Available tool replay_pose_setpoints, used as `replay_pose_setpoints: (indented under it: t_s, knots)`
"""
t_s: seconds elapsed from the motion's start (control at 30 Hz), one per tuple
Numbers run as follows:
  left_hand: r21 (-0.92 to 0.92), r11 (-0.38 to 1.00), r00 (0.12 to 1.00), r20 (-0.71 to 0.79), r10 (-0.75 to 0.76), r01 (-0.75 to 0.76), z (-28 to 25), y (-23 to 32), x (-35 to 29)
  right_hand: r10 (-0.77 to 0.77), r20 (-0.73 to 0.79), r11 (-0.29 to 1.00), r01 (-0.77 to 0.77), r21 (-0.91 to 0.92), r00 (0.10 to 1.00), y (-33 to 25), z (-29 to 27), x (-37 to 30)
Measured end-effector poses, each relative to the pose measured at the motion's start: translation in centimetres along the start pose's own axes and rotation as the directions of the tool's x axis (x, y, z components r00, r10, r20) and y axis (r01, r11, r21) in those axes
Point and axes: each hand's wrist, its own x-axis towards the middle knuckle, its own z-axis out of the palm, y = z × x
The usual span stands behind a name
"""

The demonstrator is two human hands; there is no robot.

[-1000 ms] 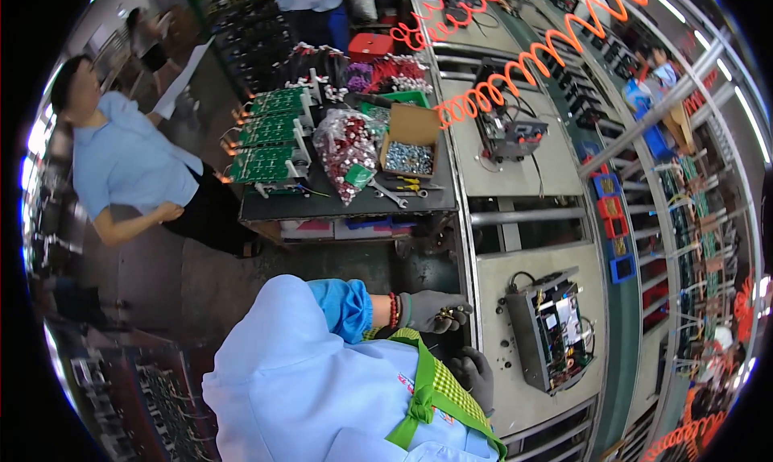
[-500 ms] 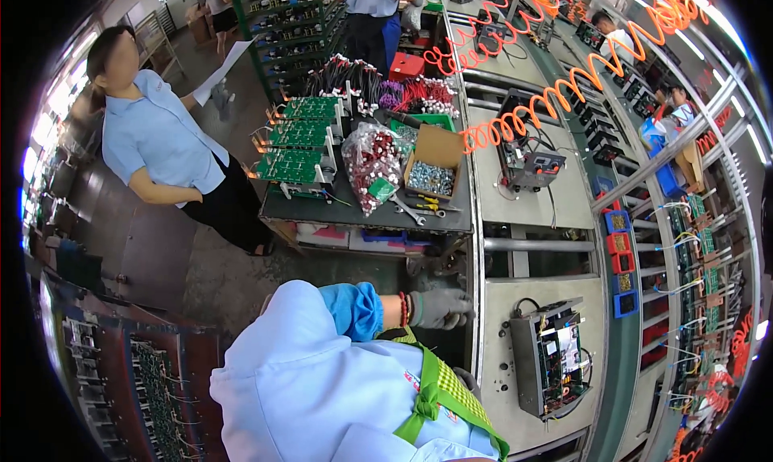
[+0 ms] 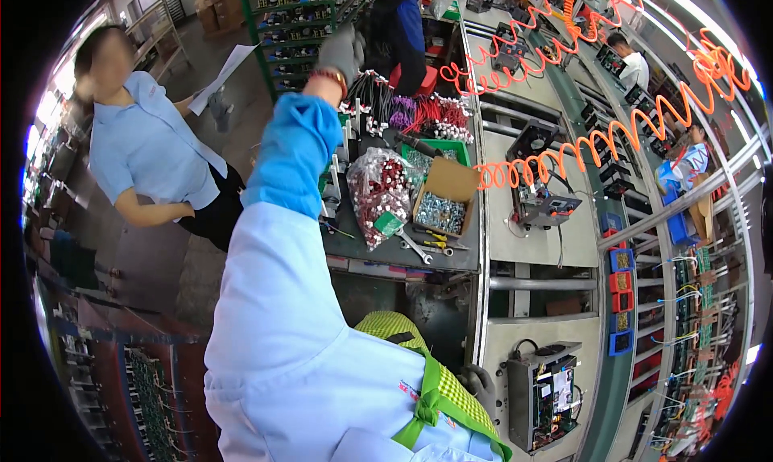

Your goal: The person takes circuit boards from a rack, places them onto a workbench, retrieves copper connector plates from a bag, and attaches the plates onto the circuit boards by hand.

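If lowered, the grey-gloved left hand (image 3: 342, 53), upper centre, could snag black white-tipped cables (image 3: 375, 98); no telling its grip or that of the grey-gloved right hand (image 3: 481, 385).

No text can be read. Small red embroidered lettering is borne by the light-blue work shirt (image 3: 290, 349), beside the green apron strap (image 3: 428, 401), but cannot be deciphered.
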Motion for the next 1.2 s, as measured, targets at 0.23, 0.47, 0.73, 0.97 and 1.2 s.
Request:
replay_pose_setpoints:
  t_s: [0.23,0.47,0.73,0.97,1.2]
  knots:
    - [0.293,0.945,0.817,0.503,-0.282,0.145,8.5,-6.8,-9.4,0.011,-0.053,0.986,-0.02,-0.165,0.999,1.5,0.3,2.2]
    - [0.559,0.299,0.112,0.343,-0.932,0.773,-0.5,-26.9,-28.7,-0.061,-0.135,0.994,0.048,-0.097,0.989,2.7,0.2,2.3]
    - [0.683,-0.211,-0.463,0.209,-0.861,0.699,-2.2,-29.7,-42.9,-0.153,-0.33,0.979,0.189,0.078,0.931,7.5,-2.6,-0.1]
    - [0.944,-0.249,-0.677,-0.039,-0.735,0.216,-3.2,-30.6,-47.4,-0.018,-0.555,0.957,0.175,0.231,0.832,9.9,-0.3,-4.7]
    - [0.988,-0.15,-0.811,-0.117,-0.573,-0.037,-2.4,-31.6,-54.4,0.008,-0.717,0.947,0.226,0.23,0.697,17.6,0.2,-9.4]
